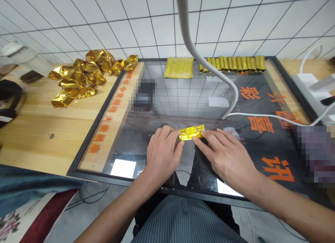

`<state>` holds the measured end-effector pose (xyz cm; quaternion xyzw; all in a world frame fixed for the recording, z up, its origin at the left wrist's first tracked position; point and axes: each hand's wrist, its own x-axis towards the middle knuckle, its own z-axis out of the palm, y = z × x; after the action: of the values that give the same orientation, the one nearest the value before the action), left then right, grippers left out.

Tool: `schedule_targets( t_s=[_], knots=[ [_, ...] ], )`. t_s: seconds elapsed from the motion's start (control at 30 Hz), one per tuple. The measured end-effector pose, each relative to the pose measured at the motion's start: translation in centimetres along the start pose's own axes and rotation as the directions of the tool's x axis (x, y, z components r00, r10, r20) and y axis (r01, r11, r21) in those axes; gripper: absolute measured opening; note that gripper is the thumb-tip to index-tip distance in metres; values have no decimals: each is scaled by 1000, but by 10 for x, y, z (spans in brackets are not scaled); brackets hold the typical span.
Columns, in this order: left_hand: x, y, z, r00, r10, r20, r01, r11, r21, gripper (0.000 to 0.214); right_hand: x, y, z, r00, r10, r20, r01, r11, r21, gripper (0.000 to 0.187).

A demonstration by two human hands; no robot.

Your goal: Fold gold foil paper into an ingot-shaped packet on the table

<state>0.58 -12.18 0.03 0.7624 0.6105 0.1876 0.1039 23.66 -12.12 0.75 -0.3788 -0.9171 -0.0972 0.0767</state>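
A small folded strip of shiny gold foil paper [192, 132] lies over the dark glass panel, creased along its length. The thumb and fingers of my left hand [163, 147] are closed at its left end. At the right end, my right hand [226, 152] pinches the strip, with a fingertip against its lower edge. Past both hands, a stack of flat gold paper sheets [179, 67] rests at the back of the glass. Right of it stand several rolled gold paper tubes [232, 64] in a row, side by side.
Folded shiny gold foil pieces [83, 73] are heaped at the back left of the wooden table [39, 131]. A thick grey flexible arm [193, 49] hangs in front of me, with a white cable [264, 115] running right to a power strip [310, 89]. A black frame [98, 105] edges the glass.
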Motion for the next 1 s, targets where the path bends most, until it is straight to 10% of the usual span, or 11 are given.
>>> schedule_targets(
  t_s=[0.37,1.0],
  knots=[
    [-2,-4,5,996,73,-55,-80,985,-151,14,2,31,-1,974,224,-21,-198,900,388,34],
    [-12,-16,-2,982,177,-68,-185,972,-147,16,3,43,-4,997,78,24,-80,888,452,22]
  ],
)
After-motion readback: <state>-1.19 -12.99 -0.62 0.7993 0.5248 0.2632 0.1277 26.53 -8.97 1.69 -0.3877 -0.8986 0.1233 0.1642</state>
